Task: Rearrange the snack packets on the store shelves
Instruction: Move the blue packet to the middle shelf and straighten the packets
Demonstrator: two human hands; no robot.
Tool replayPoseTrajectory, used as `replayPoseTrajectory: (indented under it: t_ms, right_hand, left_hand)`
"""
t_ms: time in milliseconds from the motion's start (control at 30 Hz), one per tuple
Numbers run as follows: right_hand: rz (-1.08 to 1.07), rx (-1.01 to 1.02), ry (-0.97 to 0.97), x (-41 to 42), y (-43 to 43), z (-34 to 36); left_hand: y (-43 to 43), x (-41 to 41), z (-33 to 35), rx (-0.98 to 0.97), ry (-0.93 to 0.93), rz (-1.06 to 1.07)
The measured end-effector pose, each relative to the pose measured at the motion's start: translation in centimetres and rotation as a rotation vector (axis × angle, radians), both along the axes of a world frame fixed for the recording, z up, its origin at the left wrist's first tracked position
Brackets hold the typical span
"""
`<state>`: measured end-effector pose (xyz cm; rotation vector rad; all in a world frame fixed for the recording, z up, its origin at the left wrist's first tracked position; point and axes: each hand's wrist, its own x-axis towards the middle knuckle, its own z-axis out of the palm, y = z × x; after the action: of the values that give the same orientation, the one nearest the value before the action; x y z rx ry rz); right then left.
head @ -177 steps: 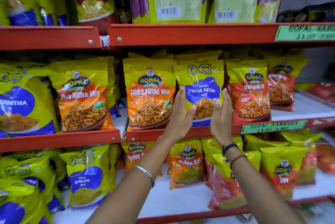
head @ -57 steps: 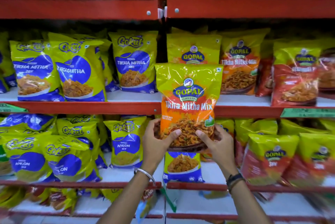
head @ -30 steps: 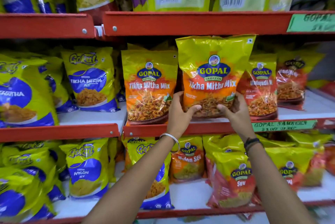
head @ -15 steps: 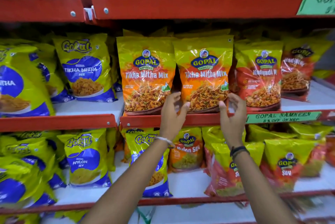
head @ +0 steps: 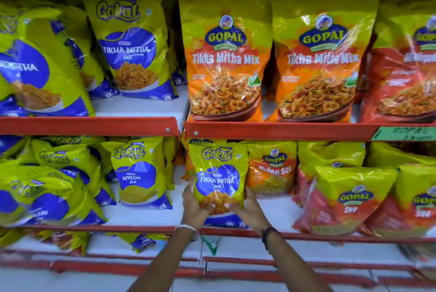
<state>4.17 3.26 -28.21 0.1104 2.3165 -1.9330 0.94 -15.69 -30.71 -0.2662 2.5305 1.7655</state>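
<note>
- Head view shows red shelves [head: 89, 124] packed with snack packets; the upper shelf lip is my landmark.
- Above that lip, two orange Gopal mix packets [head: 226, 60] stand upright side by side at centre, touching; left of them I count one clear Gokul mix packet [head: 128, 48] with more overlapping further left, too crowded to count.
- Below the lip, at centre, stands the Gokul Tikha Mitha packet [head: 218, 173], upright, long axis vertical, among Nylon Sev packets [head: 271, 169] where it looks misplaced.
- Left hand [head: 194, 204] and right hand [head: 247, 206] both grasp that packet at its lower corners, thumbs on the front; neither is nearer, they sit level.
- Its matching stack lies up and to the left of the hands, above the lip; I judge the coming move is a lift up and leftward, keeping the packet upright to clear the lip.
</note>
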Motion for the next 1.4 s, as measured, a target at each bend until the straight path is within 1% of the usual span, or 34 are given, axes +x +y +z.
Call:
replayPoseTrajectory:
  t_ms: [100, 167, 267, 333, 433, 500, 600, 767, 867, 967, 1033, 1233, 1400]
  right_hand:
    - [0.021, 0.027, -0.014, -0.8, -0.7, -0.4]
    - [-0.017, 0.019, -0.022, -0.8, -0.8, -0.4]
    - [-0.065, 0.028, -0.013, -0.1, -0.9, -0.3]
    - [-0.09, 0.046, 0.013, 1.0, -1.3, 0.2]
    - [-0.132, 0.035, 0.054, 2.7, -2.7, 2.0]
    - [-0.142, 0.013, 0.116, 3.8, -3.9, 4.1]
    - [-0.149, 0.003, 0.214, 5.0, -5.6, 7.6]
    - [-0.192, -0.059, 0.398, 5.9, -9.2, 14.3]
    - [-0.194, -0.055, 0.478, 5.8, -11.4, 18.3]
    - [-0.194, -0.009, 0.505, 5.5, -13.2, 20.8]
    - [-0.197, -0.012, 0.513, 5.3, -14.1, 21.5]
    - [-0.217, 0.011, 0.537, 5.3, -16.4, 21.8]
    - [-0.235, 0.018, 0.574, 4.6, -17.9, 22.7]
  left_hand:
    - [-0.4, -0.8, 2.0, 0.118, -0.04, -0.147]
    - [-0.9, -1.3, 2.5, 0.091, -0.096, -0.181]
    - [-2.2, -0.9, 2.4, 0.072, -0.114, -0.174]
    - [-2.8, 0.3, 2.6, 0.085, -0.053, -0.174]
    - [-3.8, 2.5, 4.0, 0.177, 0.054, -0.158]
    - [-5.0, 4.0, 5.8, 0.224, 0.123, -0.145]
    - [-7.3, 5.3, 9.6, 0.245, 0.225, -0.143]
    - [-11.4, 5.9, 17.8, 0.306, 0.384, -0.154]
    - [-13.5, 5.6, 21.8, 0.286, 0.475, -0.155]
    - [-15.5, 4.8, 24.2, 0.274, 0.496, -0.149]
    - [-16.6, 4.6, 25.1, 0.272, 0.504, -0.14]
    - [-18.9, 4.7, 26.0, 0.287, 0.49, -0.164]
    - [-20.2, 3.8, 26.9, 0.304, 0.527, -0.174]
